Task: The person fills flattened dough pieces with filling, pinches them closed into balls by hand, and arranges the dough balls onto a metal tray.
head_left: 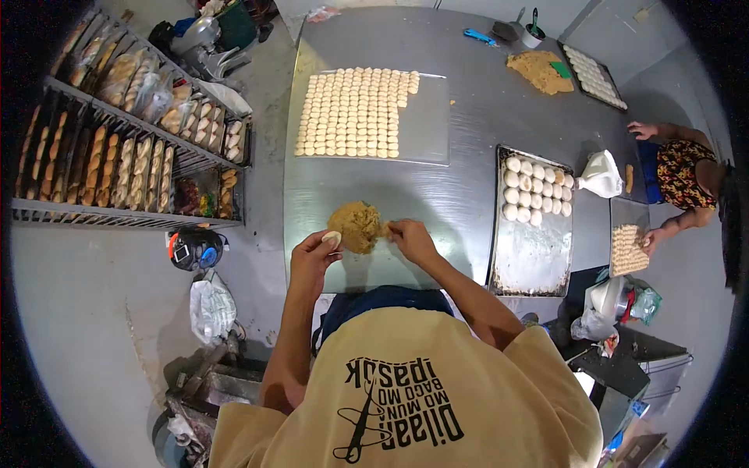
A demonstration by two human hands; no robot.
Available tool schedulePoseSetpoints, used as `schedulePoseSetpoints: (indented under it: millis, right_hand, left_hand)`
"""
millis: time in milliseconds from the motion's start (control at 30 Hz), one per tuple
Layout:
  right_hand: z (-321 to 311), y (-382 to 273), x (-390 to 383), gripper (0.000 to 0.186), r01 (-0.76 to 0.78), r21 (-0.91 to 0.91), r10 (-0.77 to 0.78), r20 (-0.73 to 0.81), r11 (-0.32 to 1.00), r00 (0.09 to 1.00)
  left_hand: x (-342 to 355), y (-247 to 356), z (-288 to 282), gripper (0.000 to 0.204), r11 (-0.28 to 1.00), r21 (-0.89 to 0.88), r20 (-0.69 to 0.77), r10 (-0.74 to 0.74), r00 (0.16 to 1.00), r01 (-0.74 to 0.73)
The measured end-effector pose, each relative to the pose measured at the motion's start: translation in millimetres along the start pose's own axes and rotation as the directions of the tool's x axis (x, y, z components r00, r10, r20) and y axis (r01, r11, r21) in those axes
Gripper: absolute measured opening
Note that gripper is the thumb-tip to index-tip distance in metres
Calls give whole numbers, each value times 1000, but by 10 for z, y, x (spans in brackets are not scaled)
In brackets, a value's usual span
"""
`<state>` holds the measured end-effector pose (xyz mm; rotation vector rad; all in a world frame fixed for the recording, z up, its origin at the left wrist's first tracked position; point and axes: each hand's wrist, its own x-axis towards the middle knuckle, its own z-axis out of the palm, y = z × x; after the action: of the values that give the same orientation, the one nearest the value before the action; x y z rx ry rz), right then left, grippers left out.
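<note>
A lumpy mound of brown filling (355, 226) lies on the metal table (460, 117) near its front edge. To its left, my left hand (310, 256) is closed on a small pale piece of dough (332, 237), held between thumb and fingers. My right hand (413, 240) is at the mound's right side, fingertips pinched on a small lump of filling (385, 230). Beyond the mound, rows of small dough pieces (351, 113) cover most of a flat sheet (425, 129). Right of my hands, a dark-rimmed baking tray (533, 265) holds round dough balls (534, 187) in its far part.
Another person (686, 175) works at the right, one hand by a small tray of pieces (628, 249). A white bag (601, 173) stands beside the dough-ball tray. More brown filling (542, 72) and another tray (593, 76) lie far right. Bread racks (133, 148) stand left.
</note>
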<state>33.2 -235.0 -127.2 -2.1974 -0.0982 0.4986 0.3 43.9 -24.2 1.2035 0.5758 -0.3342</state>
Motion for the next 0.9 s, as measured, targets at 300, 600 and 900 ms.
schedulePoseSetpoints:
  millis: [300, 600, 900]
  right_hand:
    - [-28, -112, -69, 54, 472, -310, -538, -181, 825, 823]
    - [138, 336, -195, 27, 480, -322, -541, -132, 816, 831]
    - [71, 283, -233, 33, 285, -382, -397, -256, 879, 881]
  left_hand:
    - [-12, -89, 75, 32, 999, 38, 48, -32, 998, 31]
    - [-11, -155, -96, 27, 999, 32, -9, -12, 1000, 12]
    - [-46, -264, -110, 24, 997, 1, -18, -75, 997, 75]
